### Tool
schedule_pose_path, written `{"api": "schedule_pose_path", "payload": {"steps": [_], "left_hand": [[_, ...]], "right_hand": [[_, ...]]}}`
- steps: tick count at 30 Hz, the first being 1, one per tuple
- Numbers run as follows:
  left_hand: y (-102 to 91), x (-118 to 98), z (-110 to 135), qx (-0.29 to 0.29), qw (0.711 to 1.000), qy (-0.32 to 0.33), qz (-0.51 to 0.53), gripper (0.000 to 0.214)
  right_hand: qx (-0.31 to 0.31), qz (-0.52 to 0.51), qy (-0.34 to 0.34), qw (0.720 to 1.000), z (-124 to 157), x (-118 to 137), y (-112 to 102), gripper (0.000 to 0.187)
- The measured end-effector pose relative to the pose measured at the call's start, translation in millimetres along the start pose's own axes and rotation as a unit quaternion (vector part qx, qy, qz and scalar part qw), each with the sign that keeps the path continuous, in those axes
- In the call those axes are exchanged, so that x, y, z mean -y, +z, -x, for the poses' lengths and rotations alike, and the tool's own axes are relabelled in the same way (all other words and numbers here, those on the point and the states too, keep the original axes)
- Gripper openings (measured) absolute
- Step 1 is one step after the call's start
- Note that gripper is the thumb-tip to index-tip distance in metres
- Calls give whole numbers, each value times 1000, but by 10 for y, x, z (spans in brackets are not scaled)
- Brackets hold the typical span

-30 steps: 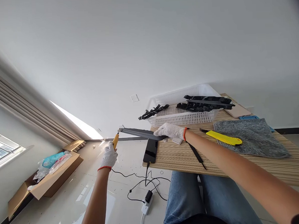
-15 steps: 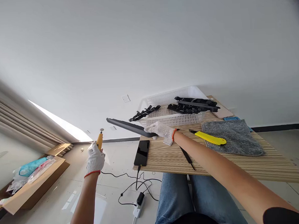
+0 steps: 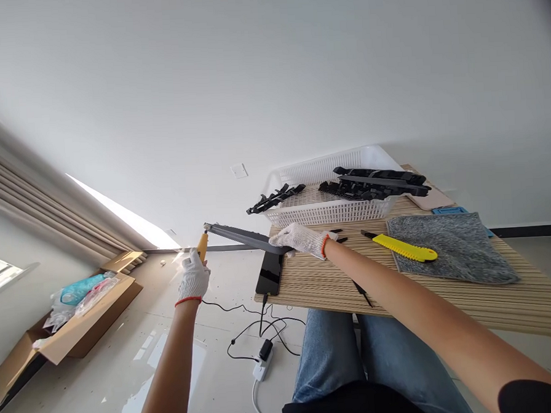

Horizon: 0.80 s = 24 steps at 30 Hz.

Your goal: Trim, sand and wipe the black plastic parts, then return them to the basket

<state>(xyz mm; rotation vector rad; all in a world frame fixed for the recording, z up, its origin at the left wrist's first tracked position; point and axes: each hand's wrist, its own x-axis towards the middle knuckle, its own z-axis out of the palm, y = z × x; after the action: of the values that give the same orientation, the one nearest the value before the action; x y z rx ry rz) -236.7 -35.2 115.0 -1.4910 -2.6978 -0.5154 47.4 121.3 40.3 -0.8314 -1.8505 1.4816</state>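
My left hand point(image 3: 193, 278), in a white knit glove, grips a small yellow rotary tool point(image 3: 202, 245) out past the table's left edge. The tool's tip meets the far end of a long dark grey plastic strip point(image 3: 240, 236). My right hand point(image 3: 301, 239), also gloved, holds the strip's near end down at the left edge of the striped wooden table point(image 3: 400, 289). The strip sticks out over the floor toward the left.
A black phone point(image 3: 270, 272) with a cable lies at the table's left edge. A yellow utility knife point(image 3: 404, 247) and a grey mat point(image 3: 448, 248) lie to the right. A white basket point(image 3: 334, 194) holds black plastic parts. A cardboard box point(image 3: 64, 328) and a power strip point(image 3: 260, 367) are on the floor.
My left hand pulled the yellow tool away from the strip's end and then brought it back against it. My right hand stayed on the strip. The camera swung slightly.
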Motion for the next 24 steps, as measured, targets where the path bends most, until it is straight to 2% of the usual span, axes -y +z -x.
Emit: {"api": "schedule_pose_path", "payload": {"steps": [14,20,24], "left_hand": [[185,-84,128,19,999,27,25,60],[218,-202,307,11,998,36,59,62],[246,-277,452,4,997,18,70,61]], "right_hand": [[30,-23,-2,999,21,60,-50,36],[41,-13,-1,999,-10,115,-36,40],[48,-3,-2,999,-29,141,34,40]]}}
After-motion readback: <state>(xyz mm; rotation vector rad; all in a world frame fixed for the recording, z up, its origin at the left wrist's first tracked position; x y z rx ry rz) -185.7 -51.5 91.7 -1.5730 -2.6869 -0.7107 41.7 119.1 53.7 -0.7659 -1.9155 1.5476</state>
